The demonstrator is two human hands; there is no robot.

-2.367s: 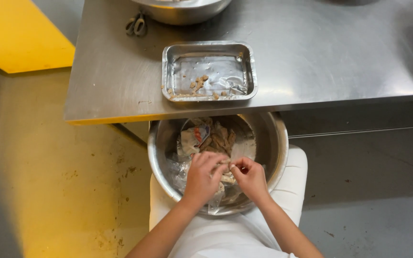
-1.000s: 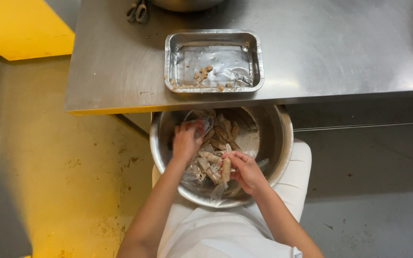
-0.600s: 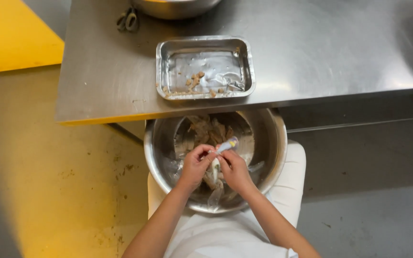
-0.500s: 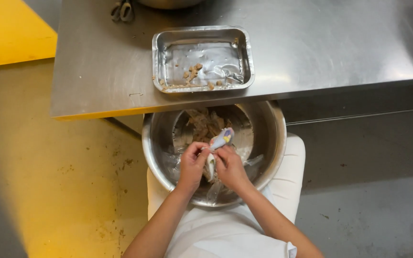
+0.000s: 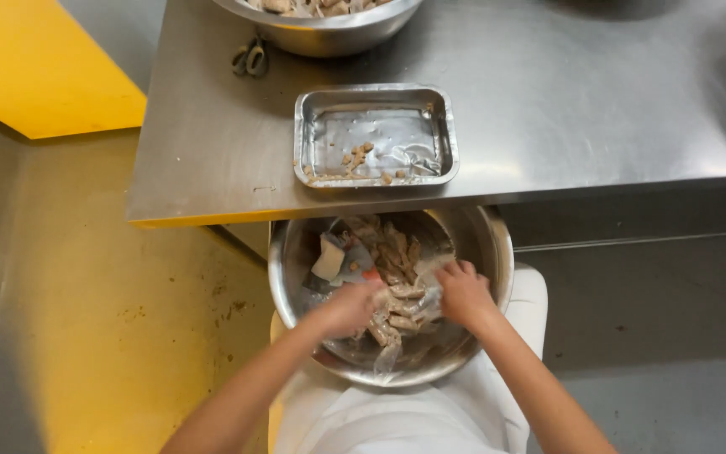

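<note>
Both hands are down inside the steel bowl (image 5: 291, 277) resting on the person's lap. The left hand (image 5: 348, 308) is blurred, curled among the brown food pieces (image 5: 392, 261); whether it grips any of them cannot be told. The right hand (image 5: 462, 293) is clenched on clear plastic wrapping (image 5: 390, 353) just beside the left hand. Ahead of the hands, on the steel table (image 5: 598, 92), sits a shallow metal tray (image 5: 443, 126) with a few crumbs. Beyond it, scissors (image 5: 249, 59) lie beside a second bowl (image 5: 329, 34).
</note>
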